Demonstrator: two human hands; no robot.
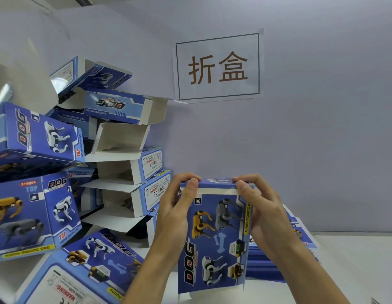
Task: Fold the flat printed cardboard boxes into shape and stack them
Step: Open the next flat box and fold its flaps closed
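Dog-toy box [214, 238] top flap pinched by left hand [175, 207] and right hand [260, 207]; if forced askew, flap could be creased or leaning stack of folded boxes [116, 154] bumped.

A paper sign [217, 66] hangs on the wall [322, 128], above what seems a white table [355, 260].

folded boxes [116, 163] piled L | flat stack [276, 260] R, behind held box [214, 235] | sign [218, 66] on wall
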